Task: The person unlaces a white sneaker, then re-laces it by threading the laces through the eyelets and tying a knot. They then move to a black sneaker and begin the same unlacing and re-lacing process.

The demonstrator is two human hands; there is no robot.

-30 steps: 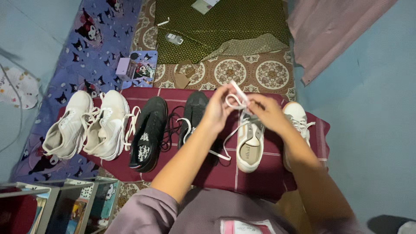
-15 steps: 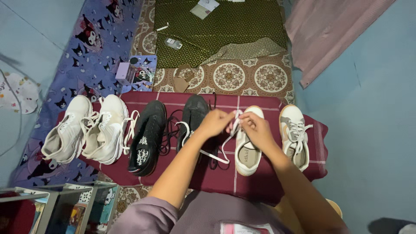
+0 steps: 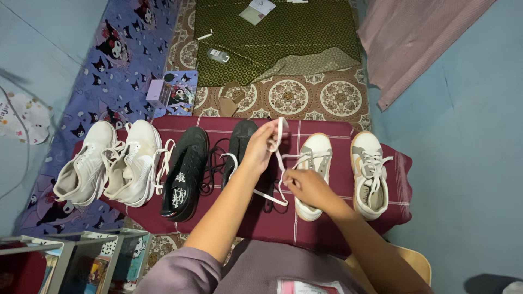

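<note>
White lace (image 3: 279,142) is what you've got going here: your left hand (image 3: 260,146) has it pinched up high, fingers closed on the loose end above the maroon checked cloth (image 3: 327,228), while your right hand (image 3: 306,186) sits lower with its fingers closed on the same lace right beside the white-and-grey sneaker (image 3: 311,173) it belongs to. That shoe lies toe-away from you on the cloth, with its mate (image 3: 370,173) just to the right, laces still loose on top. To the left you've got the pair of black shoes (image 3: 188,171) with black laces sprawled between them, and further out the white sneakers (image 3: 109,163) at the cloth's edge. Stuff that could bite you, imo: the slack part of the lace trails down over the black laces, so a hard pull could drag those into a tangle. Also, pulling up that far with the shoe lying free could tip or slide it into the black shoe just beside it, since nothing pins it down. And if the pinch up top slips, the end could pop back through an eyelet. Can't tell from here which eyelets are already threaded, too small.
</note>
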